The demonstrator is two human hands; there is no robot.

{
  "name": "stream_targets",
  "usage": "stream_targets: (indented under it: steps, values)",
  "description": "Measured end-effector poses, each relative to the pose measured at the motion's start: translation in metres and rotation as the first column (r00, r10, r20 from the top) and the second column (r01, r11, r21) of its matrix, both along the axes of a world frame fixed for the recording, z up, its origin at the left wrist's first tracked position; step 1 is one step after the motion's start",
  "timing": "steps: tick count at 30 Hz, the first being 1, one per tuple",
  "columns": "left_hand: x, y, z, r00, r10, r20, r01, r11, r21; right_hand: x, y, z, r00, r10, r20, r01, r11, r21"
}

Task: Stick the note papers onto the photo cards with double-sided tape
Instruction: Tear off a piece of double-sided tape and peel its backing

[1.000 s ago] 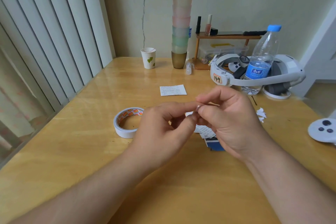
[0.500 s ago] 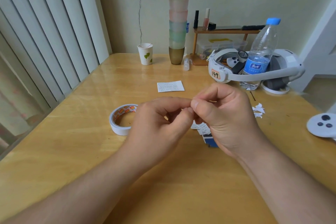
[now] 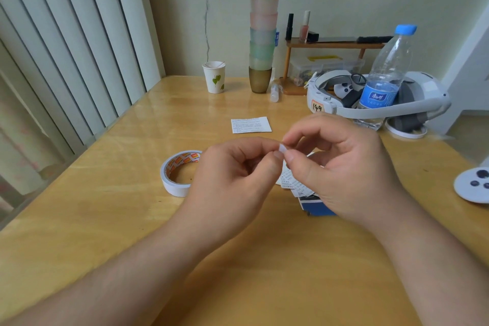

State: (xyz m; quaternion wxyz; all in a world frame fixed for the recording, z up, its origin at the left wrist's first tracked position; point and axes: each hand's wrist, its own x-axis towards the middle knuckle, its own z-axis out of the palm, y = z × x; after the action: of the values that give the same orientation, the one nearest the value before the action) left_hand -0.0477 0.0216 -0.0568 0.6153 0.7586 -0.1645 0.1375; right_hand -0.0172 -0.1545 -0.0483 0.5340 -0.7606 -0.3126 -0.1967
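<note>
**Small tape piece pinched between both hands above a wooden table**

Pale green wall and white vertical blinds close off the far and left sides of a glossy wooden table. Above its middle, the left hand and the right hand meet, fingers curled; together they pinch a tiny white piece of tape between thumbs and forefingers. Whether its backing is on or off cannot be told.

Just left of the left hand lies the roll of double-sided tape, flat on the table, its inner core printed in orange and white; the print is too small to read. Under the right hand lie printed note papers on top of a dark blue photo card, both partly hidden. Another note paper lies apart, farther back, its lines of text too fine to read.

At the back stand a paper cup with a green leaf motif and a tall stack of pastel cups. To the right, a white headset carries an orange sticker reading "149", and a water bottle with a blue cap and blue label stands inside its band; the label's characters are unreadable. A white controller sits at the right edge.
</note>
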Motion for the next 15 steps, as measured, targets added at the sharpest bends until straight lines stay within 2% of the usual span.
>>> stream_targets:
  steps: [3,10,15]
  values:
    - [0.0001,0.0009,0.0001,0.999,0.030,0.016,-0.031,0.999,0.042,0.0009,0.0003,-0.0003,0.995,-0.053,0.079,0.060,0.995,-0.084]
    - [0.0007,0.0021,-0.0003,0.984,0.116,0.134,-0.145,0.960,0.238,0.0009,0.0002,-0.0014,0.974,-0.127,0.187,0.158,0.974,-0.162]
    - [0.0017,0.0019,-0.0011,0.981,0.128,0.144,-0.164,0.947,0.276,0.0021,0.0015,-0.0032,0.954,-0.151,0.260,0.206,0.958,-0.198]
